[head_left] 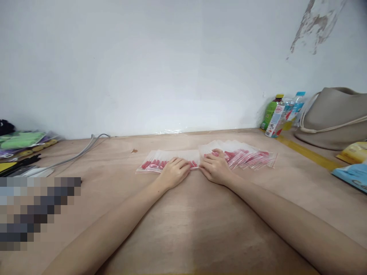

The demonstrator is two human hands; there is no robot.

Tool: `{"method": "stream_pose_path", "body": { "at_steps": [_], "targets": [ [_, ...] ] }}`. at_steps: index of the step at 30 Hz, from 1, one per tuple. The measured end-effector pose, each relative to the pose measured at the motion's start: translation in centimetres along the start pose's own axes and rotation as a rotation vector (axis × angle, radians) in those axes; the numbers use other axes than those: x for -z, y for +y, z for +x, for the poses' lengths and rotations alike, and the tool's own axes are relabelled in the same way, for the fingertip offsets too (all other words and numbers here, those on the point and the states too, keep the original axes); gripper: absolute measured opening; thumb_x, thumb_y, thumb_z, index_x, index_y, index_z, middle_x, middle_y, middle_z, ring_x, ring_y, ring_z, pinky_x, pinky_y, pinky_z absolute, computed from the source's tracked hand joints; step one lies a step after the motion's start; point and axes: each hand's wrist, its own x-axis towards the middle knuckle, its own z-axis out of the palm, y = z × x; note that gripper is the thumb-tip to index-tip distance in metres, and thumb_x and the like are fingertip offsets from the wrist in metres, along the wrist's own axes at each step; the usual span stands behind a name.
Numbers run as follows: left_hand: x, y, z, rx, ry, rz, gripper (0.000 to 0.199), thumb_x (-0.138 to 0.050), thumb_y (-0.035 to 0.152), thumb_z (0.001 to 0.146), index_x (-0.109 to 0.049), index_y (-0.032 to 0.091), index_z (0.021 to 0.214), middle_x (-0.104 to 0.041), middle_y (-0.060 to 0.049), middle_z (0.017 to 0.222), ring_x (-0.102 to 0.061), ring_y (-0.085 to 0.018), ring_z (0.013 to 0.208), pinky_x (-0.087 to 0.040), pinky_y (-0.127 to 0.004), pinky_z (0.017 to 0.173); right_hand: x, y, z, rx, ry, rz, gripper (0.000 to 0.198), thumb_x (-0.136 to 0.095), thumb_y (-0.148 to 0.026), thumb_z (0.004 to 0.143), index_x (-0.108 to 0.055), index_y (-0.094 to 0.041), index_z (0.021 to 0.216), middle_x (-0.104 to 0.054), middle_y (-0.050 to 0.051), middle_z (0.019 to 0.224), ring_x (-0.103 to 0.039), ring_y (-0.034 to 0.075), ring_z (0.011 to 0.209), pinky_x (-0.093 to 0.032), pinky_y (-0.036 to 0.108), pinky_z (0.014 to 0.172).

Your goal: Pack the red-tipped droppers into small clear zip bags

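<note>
My left hand (176,172) lies palm down over a row of overlapping clear plastic bags (156,156), with its fingers stretched out across them. Small red pieces show inside the bags, but I cannot make out what they are. Just to the right, my right hand (216,167) rests on the near left edge of a second fanned-out group of clear bags (243,154), also with red pieces in them. Its fingers are slightly bent and apart. The two groups meet between my hands, and my palms hide part of each.
At the back right stand several drink bottles (275,118) beside a grey bag (335,114). Yellow and blue packets (352,173) lie at the right edge. A grey cable (83,151) crosses the table (172,229) at left, near green and purple packages (23,141). A wall stands behind.
</note>
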Motion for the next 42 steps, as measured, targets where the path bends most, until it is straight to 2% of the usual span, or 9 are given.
{"method": "stream_pose_path", "body": {
  "at_steps": [6,15,21,27,31,35,38,40,42],
  "targets": [
    [-1.3,0.7,1.8,-0.101,0.013,-0.003,0.021,-0.042,0.014,0.087,-0.059,0.016,0.075,-0.063,-0.004,0.078,-0.056,-0.015,0.076,-0.044,-0.030,0.073,0.1,-0.5,0.1,0.039,0.006,-0.028,0.022,-0.043,-0.024,0.084,-0.061,-0.019,0.071,-0.062,0.000,0.067,-0.051,0.014,0.076,-0.018,0.041,0.094],
    [-1.1,0.6,1.7,-0.142,0.033,0.022,0.024,-0.041,0.014,0.087,-0.055,0.015,0.067,-0.061,-0.003,0.072,-0.055,-0.015,0.074,-0.043,-0.028,0.069,0.1,-1.0,0.5,0.131,0.010,-0.127,0.025,-0.040,-0.013,0.084,-0.058,-0.019,0.066,-0.060,-0.001,0.063,-0.048,0.013,0.074,-0.019,0.040,0.094],
    [-0.8,0.2,1.2,-0.148,0.050,0.057,0.021,-0.042,0.013,0.086,-0.056,0.015,0.070,-0.060,-0.003,0.073,-0.053,-0.015,0.072,-0.043,-0.029,0.068,0.1,-0.9,0.6,0.121,0.044,-0.112,0.022,-0.042,-0.013,0.082,-0.057,-0.018,0.066,-0.059,-0.002,0.061,-0.048,0.012,0.072,-0.017,0.041,0.093],
    [0.7,-1.0,-0.8,-0.165,0.065,0.101,0.015,-0.045,0.014,0.086,-0.056,0.015,0.075,-0.059,-0.002,0.072,-0.052,-0.015,0.073,-0.043,-0.031,0.074,0.2,-0.4,0.1,0.076,0.078,-0.079,0.018,-0.045,-0.016,0.082,-0.058,-0.018,0.069,-0.062,-0.001,0.068,-0.048,0.012,0.074,-0.015,0.041,0.094],
    [1.5,-1.5,-1.9,-0.151,0.079,0.130,0.014,-0.046,0.014,0.086,-0.055,0.014,0.075,-0.058,-0.002,0.069,-0.052,-0.014,0.070,-0.043,-0.031,0.075,0.3,-0.4,0.1,0.059,0.073,-0.062,0.019,-0.045,-0.017,0.082,-0.059,-0.019,0.069,-0.063,0.000,0.069,-0.049,0.012,0.073,-0.015,0.042,0.094],
    [1.4,-1.8,-2.3,-0.113,0.083,0.160,0.021,-0.042,0.016,0.089,-0.054,0.015,0.071,-0.050,0.001,0.057,-0.048,-0.012,0.059,-0.044,-0.032,0.076,0.0,-0.5,0.0,0.035,0.063,-0.060,0.021,-0.044,-0.019,0.084,-0.059,-0.018,0.069,-0.064,0.000,0.070,-0.049,0.013,0.074,-0.014,0.042,0.095],
    [1.4,-1.9,-2.4,-0.104,0.066,0.168,0.025,-0.039,0.016,0.090,-0.055,0.016,0.071,-0.049,0.002,0.055,-0.048,-0.011,0.056,-0.043,-0.032,0.081,-0.1,-0.3,-0.1,0.022,0.041,-0.042,0.023,-0.042,-0.019,0.085,-0.060,-0.019,0.069,-0.063,0.000,0.070,-0.050,0.012,0.074,-0.014,0.043,0.095],
    [1.9,-1.7,-2.3,-0.090,0.032,0.163,0.025,-0.039,0.021,0.091,-0.056,0.017,0.074,-0.051,0.002,0.056,-0.050,-0.011,0.058,-0.041,-0.035,0.085,0.0,-0.1,-0.2,0.023,0.005,-0.019,0.025,-0.041,-0.020,0.086,-0.061,-0.020,0.070,-0.064,-0.001,0.070,-0.051,0.012,0.076,-0.013,0.043,0.096],
    [2.6,-1.2,-1.9,-0.012,-0.043,0.139,0.023,-0.043,0.035,0.089,-0.059,0.018,0.086,-0.059,-0.002,0.069,-0.054,-0.015,0.069,-0.037,-0.041,0.089,0.4,0.0,-0.3,0.012,-0.047,-0.007,0.021,-0.043,-0.026,0.086,-0.063,-0.022,0.080,-0.065,0.000,0.076,-0.051,0.014,0.080,-0.014,0.043,0.095]
  ]
}}
